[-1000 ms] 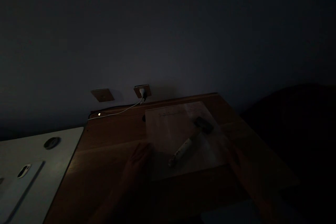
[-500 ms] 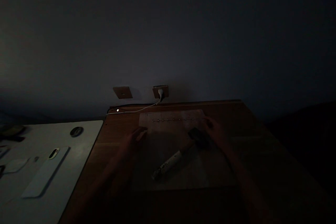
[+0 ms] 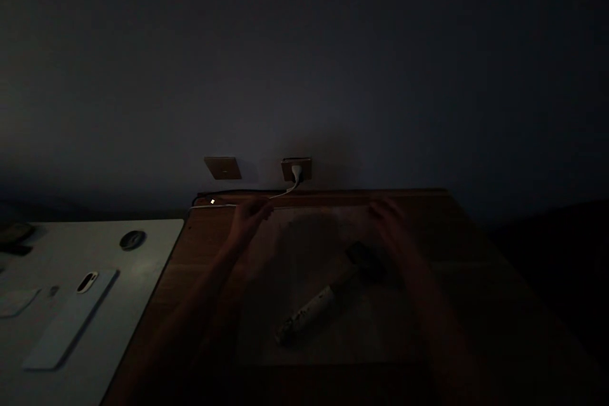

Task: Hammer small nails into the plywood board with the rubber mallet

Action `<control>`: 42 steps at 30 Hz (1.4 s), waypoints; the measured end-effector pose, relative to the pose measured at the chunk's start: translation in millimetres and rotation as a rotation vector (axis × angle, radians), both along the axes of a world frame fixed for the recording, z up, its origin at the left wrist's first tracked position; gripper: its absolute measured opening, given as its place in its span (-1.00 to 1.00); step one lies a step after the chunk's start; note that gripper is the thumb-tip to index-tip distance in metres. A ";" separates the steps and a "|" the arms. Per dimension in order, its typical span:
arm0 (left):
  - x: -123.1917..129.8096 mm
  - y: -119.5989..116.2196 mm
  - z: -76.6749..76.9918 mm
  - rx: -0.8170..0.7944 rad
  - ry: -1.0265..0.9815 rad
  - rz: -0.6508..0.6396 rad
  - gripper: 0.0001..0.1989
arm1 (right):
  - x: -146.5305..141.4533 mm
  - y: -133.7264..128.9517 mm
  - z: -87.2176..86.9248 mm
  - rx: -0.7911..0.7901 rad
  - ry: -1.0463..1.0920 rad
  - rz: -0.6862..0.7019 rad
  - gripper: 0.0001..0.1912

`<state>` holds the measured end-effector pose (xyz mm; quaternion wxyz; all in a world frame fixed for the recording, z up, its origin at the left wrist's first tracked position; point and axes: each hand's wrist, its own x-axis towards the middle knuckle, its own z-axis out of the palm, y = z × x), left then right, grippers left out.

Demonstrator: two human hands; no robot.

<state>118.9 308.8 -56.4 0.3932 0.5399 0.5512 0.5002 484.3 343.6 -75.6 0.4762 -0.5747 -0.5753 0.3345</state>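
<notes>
The light is very dim. My left hand (image 3: pixel 251 219) is closed in a pinch at the back left corner of a pale sheet (image 3: pixel 271 330) on the wooden table. Opposite it, my right hand (image 3: pixel 387 219) has its fingers bent together near the back right corner, slightly blurred. Between them runs a faint thin string (image 3: pixel 323 207), held at both ends; its small beads can hardly be made out now. Below the hands a hammer (image 3: pixel 311 309) lies slantwise on the sheet, its dark head toward my right forearm and its pale, worn handle toward the lower left.
A white table (image 3: pixel 143 279) adjoins on the left, bearing a phone (image 3: pixel 71 323) and a dark round object (image 3: pixel 132 240). On the wall are a switch plate (image 3: pixel 222 168) and a socket (image 3: pixel 304 169) with a white plug (image 3: pixel 297 172); its cable crosses behind my left hand.
My left hand has moved up and inward to the sheet's back edge and now pinches. The beaded string, earlier visible across the sheet, is now a faint line between my hands. The hammer stays put.
</notes>
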 end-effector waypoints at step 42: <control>53.7 5.9 -10.6 -0.172 0.479 -0.284 -0.91 | -67.7 6.6 15.5 -0.111 -0.682 0.502 -0.95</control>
